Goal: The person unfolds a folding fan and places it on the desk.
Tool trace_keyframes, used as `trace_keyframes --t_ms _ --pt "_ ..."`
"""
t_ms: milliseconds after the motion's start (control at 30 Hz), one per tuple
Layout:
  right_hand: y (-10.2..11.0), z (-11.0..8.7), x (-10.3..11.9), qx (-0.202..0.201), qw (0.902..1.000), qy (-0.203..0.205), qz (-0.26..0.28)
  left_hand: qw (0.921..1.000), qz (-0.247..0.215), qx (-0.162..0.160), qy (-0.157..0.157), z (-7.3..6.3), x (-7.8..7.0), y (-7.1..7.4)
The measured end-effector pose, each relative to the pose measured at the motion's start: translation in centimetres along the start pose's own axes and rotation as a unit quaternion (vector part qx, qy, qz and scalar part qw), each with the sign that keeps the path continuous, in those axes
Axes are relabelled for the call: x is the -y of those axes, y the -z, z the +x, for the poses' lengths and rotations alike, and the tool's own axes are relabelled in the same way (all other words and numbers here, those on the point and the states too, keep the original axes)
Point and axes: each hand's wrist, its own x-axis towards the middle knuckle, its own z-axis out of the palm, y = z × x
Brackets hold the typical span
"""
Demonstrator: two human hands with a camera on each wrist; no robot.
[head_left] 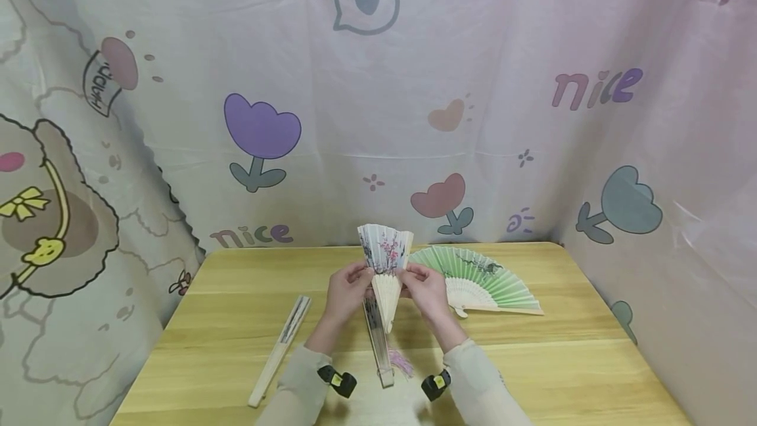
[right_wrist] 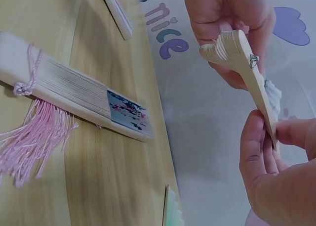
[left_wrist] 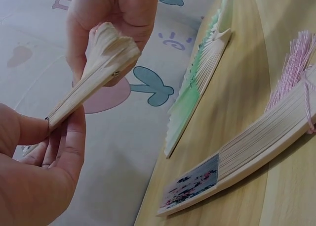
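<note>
**Head view: blossom fan, part spread, held above a wooden desk**

Item 1. Blossom fan, pale ribs, pink flowers on a whitish leaf. Located off the surface, at the far middle of the scene, pivot end toward the near side. Left hand: grip pinching the left edge between thumb and fingers. Right hand: grip pinching the right edge likewise.

Item 2. Green fan, widely spread, lying far right, dark motif on the leaf.

Item 3. Tasselled fan, folded, lying near middle, below the hands; pink tassel on a cord at its near end.

Item 4. Plain fan, folded, lying slantwise at the left, well apart from the rest.

Condition of the work, as judged: one fan stands wide, one is midway, two are folded. The blossom fan appears unfinished either way, neither wholly spread nor wholly folded; whether it is being opened or closed cannot be told. Neither hand touches the other three.
</note>
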Motion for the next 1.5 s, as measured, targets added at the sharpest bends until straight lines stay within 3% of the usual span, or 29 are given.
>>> trace_keyframes --t_ms 433,833,1500 --pt "0.37 0.02 0.16 -0.029 0.9990 -0.009 0.033 0.9970 -0.068 -0.031 0.019 -0.13 0.11 0.23" --pt "0.22 0.18 0.32 -0.059 0.9969 -0.014 0.050 0.9902 -0.113 -0.080 0.022 -0.44 0.19 0.01" --pt "0.60 -0.22 0.47 -0.085 0.9920 -0.023 0.090 0.9832 -0.159 -0.087 0.022 -0.74 0.38 0.24"
